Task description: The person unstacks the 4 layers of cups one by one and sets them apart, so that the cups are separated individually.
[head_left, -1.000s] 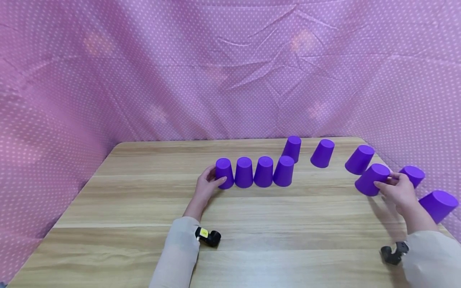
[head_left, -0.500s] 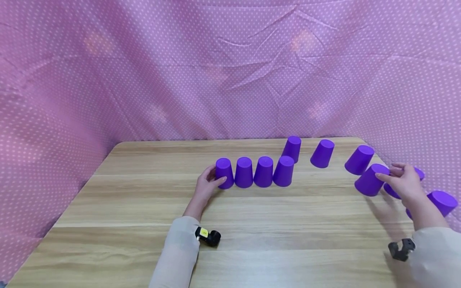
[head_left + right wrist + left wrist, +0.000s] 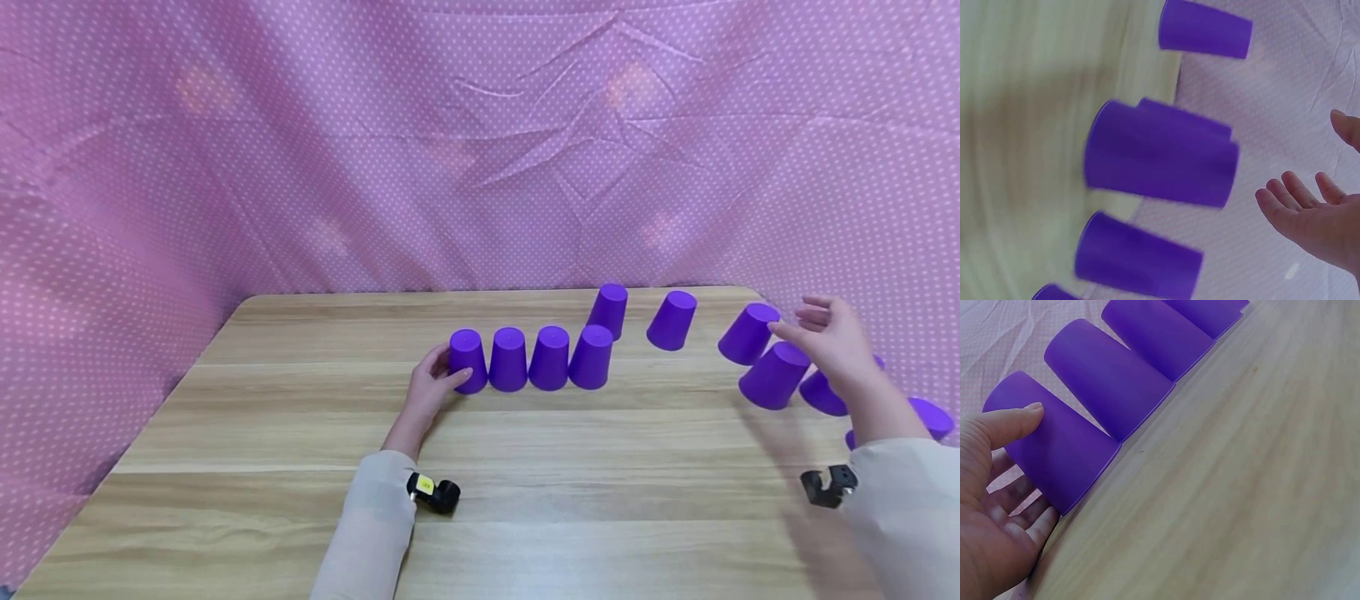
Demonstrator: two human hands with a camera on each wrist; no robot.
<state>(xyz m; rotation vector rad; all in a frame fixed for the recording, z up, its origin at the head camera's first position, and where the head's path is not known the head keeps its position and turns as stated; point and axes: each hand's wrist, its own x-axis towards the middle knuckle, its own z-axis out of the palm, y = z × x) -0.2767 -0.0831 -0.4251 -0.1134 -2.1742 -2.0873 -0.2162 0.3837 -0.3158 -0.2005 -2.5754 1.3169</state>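
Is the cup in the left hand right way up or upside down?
Upside down: the cup has its closed, narrow end on top, wide rim on the table.

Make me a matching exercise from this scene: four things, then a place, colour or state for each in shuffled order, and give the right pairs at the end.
Things
1. Left hand
2. Right hand
3. Cloth
4. Table

Places, colours, states
A. Pale wood, under the cups
B. Open, holding nothing
C. Holds the leftmost cup
D. Pinkish purple with pale dots

Right pairs
1-C
2-B
3-D
4-A
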